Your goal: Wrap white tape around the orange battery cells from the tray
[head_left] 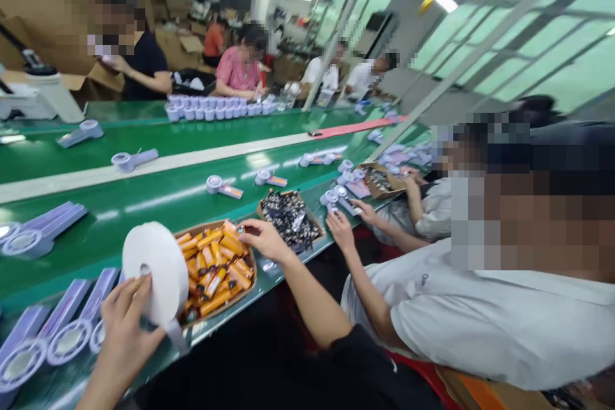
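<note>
My left hand (125, 317) is closed on a white roll of tape (156, 269), its fingertips at the roll's core. A loose strip (175, 336) hangs from the roll's bottom edge. At the far corner of a cardboard box (254, 277), my right hand (266, 240) has its fingers pinched at the end of an orange cylindrical battery (232, 229). Many similar orange batteries (211, 269) fill the box. Lilac handheld fan housings (70, 336) lie in a row beside my left hand, their round ends towards me.
Another box holds small black parts with wires (291, 218). The green conveyor (158, 198) carries scattered lilac housings (134, 159). A co-worker in a white shirt (432, 307) sits close at my right, handling a housing. Lilac pieces (216, 109) stand in rows across the line.
</note>
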